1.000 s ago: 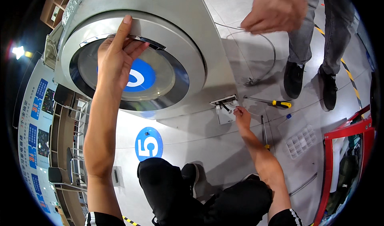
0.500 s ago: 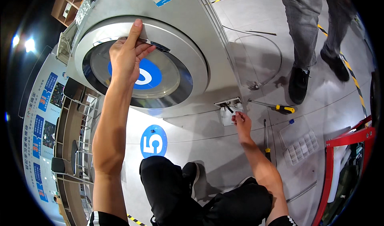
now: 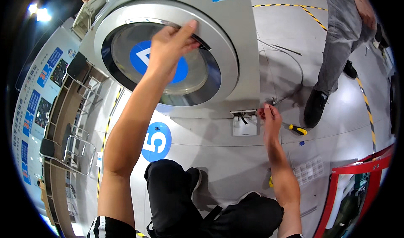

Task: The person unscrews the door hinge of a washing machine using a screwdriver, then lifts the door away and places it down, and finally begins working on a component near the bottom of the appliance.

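Note:
A silver front-loading washing machine (image 3: pixel 246 69) stands before me, its round door (image 3: pixel 229 65) closed. My left hand (image 3: pixel 168 48) is at the door's upper rim, fingers curled into the dark handle recess (image 3: pixel 204 44) and thumb pointing up. Low on the right of the front, a small service hatch has its white flap (image 3: pixel 245 127) hanging down. A short black hose (image 3: pixel 242 118) sticks out of that opening. Just right of the hatch, by the machine's corner, is my right hand (image 3: pixel 270 116). Its fingers are bent together, and what they pinch, if anything, cannot be made out.
A yellow-and-black screwdriver (image 3: pixel 298 129) lies on the floor right of my right hand. Beyond it are a grey cable (image 3: pixel 301 71), a clear compartment box (image 3: pixel 309 170) and a red-framed cart (image 3: pixel 332 196). A person in grey trousers (image 3: pixel 336 48) stands at right; chairs (image 3: pixel 48 147) are left.
My right hand has come away from the hatch and its black hose, moving right and up. The left hand stays at the door handle. My view has shifted; the other person's legs have moved.

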Available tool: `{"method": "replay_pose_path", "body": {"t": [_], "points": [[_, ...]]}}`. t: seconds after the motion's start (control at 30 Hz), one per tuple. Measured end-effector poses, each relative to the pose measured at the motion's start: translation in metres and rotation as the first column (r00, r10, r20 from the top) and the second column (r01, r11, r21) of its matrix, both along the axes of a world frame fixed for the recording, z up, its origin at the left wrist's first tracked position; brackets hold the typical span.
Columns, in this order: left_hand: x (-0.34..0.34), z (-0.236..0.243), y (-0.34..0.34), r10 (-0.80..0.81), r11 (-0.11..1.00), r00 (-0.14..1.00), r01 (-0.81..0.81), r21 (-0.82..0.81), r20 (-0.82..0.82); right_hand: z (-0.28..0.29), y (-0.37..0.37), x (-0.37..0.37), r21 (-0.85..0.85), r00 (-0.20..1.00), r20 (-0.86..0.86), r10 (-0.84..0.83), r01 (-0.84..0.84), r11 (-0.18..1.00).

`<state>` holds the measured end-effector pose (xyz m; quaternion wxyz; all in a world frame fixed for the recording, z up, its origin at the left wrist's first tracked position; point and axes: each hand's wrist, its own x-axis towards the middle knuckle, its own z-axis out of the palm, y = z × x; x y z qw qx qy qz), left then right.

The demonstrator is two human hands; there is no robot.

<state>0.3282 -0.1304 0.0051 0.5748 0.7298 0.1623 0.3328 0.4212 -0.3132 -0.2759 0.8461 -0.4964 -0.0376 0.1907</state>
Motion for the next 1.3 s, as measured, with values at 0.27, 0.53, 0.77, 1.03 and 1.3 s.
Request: {"method": "replay_pose_path", "body": {"t": [0.27, 0.53, 0.77, 1.03, 1.3], "points": [[0.009, -0.02, -0.012, 0.136, 0.99, 0.991, -0.136, 0.047, -0.016, 0.003, -0.012, 0.006, -0.225, 0.993, 0.067, 0.099, -0.081, 0.971], [0.016, 0.001, -0.003, 0.249, 0.968, 0.944, -0.236, -0.084, 0.217, 0.032, -0.023, 0.026, -0.323, 0.988, 0.092, 0.127, -0.091, 0.942], [0.018, -0.001, 0.002, 0.31, 0.951, 0.931, -0.298, -0.086, 0.195, 0.051, -0.016, 0.058, -0.402, 0.854, 0.497, 0.153, 0.071, 0.913], [0.013, 0.004, -0.005, 0.308, 0.943, 0.948, -0.293, -0.156, 0.079, 0.135, 0.043, 0.074, -0.437, 0.76, 0.584, 0.287, -0.004, 0.899], [0.005, 0.015, -0.015, 0.325, 0.926, 0.944, -0.305, -0.224, 0.058, 0.139, 0.057, 0.071, -0.287, 0.8, 0.546, 0.248, -0.099, 0.953]]}}
